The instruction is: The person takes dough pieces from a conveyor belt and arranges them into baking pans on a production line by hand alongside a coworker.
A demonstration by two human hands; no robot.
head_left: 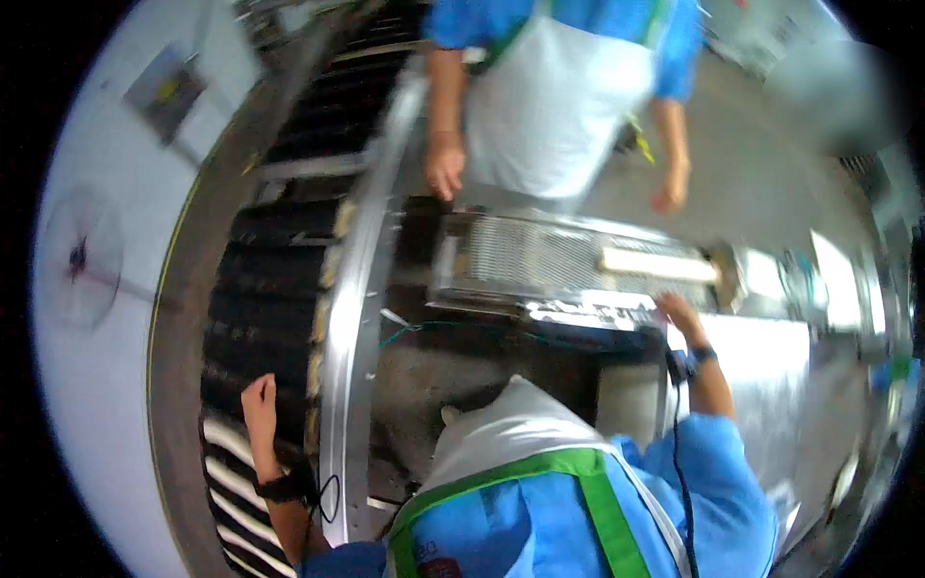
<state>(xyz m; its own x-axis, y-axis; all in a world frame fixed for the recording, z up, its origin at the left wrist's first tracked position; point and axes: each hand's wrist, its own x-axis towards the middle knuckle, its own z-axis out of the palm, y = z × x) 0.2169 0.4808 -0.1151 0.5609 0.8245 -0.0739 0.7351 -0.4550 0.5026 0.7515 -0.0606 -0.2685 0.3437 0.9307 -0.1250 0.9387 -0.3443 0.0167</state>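
My left hand [259,403] is over the black roller conveyor [260,279] at the left, its fingers curled together; whether it holds anything is too small to tell. White strips [241,448] lie across the conveyor beside my left wrist. My right hand [680,314] is at the near edge of a metal tray with a mesh surface [530,252], its fingers blurred. A long pale bar [660,265] rests on the mesh, just beyond my right hand.
A co-worker in a white apron [554,106] stands across the mesh tray, one hand near its left end. A steel rail [352,318] edges the conveyor. A metal table [761,385] is at the right, a fan [79,255] at the far left.
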